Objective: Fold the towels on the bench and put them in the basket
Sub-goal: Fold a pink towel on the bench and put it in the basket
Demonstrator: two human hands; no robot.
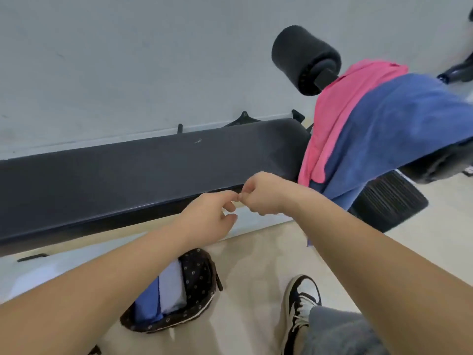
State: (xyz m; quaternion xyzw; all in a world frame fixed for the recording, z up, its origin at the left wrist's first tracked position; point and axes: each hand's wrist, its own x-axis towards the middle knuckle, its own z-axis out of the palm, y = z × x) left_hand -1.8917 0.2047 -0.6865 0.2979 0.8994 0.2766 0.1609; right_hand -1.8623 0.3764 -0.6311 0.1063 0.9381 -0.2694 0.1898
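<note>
Both hands met just off the near edge of the dark padded tabletop (128, 175), holding no towel. The left hand (210, 213) was loosely curled, its forefinger reaching out to touch the fingertips of the right hand (259, 194), which was curled knuckles-up into a loose fist. Nothing showed between them, though something very small pinched there could not be ruled out. The work that remained lay at about 2 o'clock from the hands: a pink towel (340, 111) and a blue towel (399, 129) were draped across the right end of the tabletop, the blue one overlapping the pink and hanging over the near edge toward the floor. Both looked like soft, limp terry, light and with no stiffness, so they would likely sag and bunch wherever they were unsupported. They were not fragile, and the nap should give a sure hold. The blue one, lying on top, seemed the one to lift first, best pinched at two corners of a hem so that it hung flat for folding. The basket (202, 278) stood on the floor at about 7 o'clock from the hands and held folded towels (171, 288) standing side by side, with room apparently left beside them.
</note>
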